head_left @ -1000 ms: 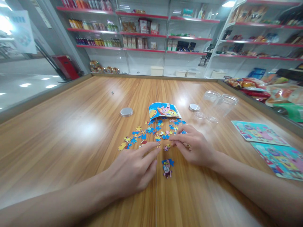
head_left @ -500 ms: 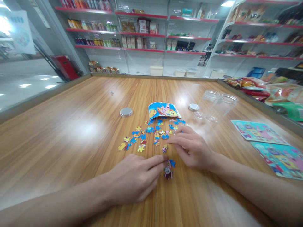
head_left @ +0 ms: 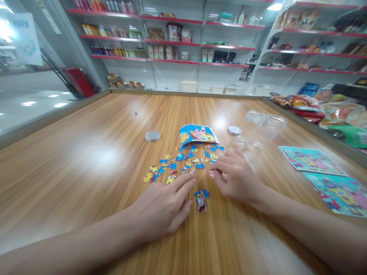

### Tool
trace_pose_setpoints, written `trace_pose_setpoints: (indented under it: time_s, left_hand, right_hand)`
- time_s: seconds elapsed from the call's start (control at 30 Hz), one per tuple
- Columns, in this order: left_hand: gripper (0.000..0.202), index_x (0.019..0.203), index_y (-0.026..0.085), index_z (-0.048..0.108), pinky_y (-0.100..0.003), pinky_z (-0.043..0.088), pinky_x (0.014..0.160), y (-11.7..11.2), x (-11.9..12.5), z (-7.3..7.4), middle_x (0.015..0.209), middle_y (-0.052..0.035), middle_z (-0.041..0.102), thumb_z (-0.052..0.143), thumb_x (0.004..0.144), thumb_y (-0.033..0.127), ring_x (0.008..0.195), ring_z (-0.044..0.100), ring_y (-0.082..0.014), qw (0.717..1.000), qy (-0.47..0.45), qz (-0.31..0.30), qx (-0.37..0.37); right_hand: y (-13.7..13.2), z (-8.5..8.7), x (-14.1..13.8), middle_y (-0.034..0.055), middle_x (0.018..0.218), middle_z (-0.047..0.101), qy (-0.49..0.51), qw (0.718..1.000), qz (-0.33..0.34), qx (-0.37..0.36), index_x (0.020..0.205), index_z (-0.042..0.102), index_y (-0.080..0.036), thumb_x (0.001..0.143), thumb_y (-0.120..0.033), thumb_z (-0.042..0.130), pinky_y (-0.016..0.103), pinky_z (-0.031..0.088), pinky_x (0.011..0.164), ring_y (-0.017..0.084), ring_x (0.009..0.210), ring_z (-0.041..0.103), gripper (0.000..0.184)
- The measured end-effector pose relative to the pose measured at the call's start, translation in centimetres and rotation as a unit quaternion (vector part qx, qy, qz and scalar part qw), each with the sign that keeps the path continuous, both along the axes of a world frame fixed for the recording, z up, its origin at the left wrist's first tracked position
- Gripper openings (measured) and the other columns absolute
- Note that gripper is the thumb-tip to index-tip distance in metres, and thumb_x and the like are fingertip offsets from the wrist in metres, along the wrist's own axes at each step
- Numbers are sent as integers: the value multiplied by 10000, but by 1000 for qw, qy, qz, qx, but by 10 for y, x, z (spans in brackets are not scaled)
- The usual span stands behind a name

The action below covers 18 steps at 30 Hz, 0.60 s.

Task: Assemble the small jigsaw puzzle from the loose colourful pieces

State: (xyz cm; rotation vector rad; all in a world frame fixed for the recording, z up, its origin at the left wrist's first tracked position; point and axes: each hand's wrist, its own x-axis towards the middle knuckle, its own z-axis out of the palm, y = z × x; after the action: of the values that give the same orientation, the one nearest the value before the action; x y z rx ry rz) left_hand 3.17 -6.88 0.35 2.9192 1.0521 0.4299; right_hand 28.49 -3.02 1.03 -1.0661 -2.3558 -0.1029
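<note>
A small cluster of joined jigsaw pieces (head_left: 202,202), with a cartoon face and blue along its top, lies on the table between my hands. My left hand (head_left: 168,202) rests with fingers extended, its fingertips at the near edge of the loose puzzle pieces (head_left: 174,165). Thumb and index finger of my right hand (head_left: 236,173) are pinched together at a pink puzzle piece (head_left: 211,174); part of the grip is hidden. Behind the loose pieces stands a curved, printed cartoon sheet (head_left: 200,133).
A silver lid (head_left: 153,136) lies left of the sheet, another lid (head_left: 234,130) right of it. Two clear jars (head_left: 272,130) stand farther right. Two cartoon picture sheets (head_left: 312,159) lie near the right edge, with snack bags (head_left: 301,109) beyond the rim.
My left hand has moved off the joined cluster, forward to the loose pieces. My right hand has shifted slightly right. The loose piece above the cluster is gone from its spot.
</note>
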Motion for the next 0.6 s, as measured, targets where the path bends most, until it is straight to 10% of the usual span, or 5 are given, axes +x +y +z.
trace_pose_setpoints:
  time_s: [0.3, 0.6]
  left_hand:
    - [376, 1307, 130, 572, -285, 647, 671, -2, -1, 1, 1290, -147, 642, 446, 954, 167, 836, 734, -173, 985, -35, -169, 4]
    - [309, 1208, 137, 627, -349, 662, 780, 3, -5, -4, 1246, -112, 673, 468, 943, 151, 955, 731, -203, 992, -73, -97, 26]
  right_hand:
    - [-7, 1, -5, 18, 673, 646, -70, 996, 51, -31, 666, 610, -193, 817, -160, 581, 375, 304, 725, 192, 723, 536, 158]
    - [-3, -5, -3, 43, 792, 684, -15, 999, 4, -40, 876, 710, -200, 901, -389, 662, 351, 334, 748, 204, 793, 566, 196]
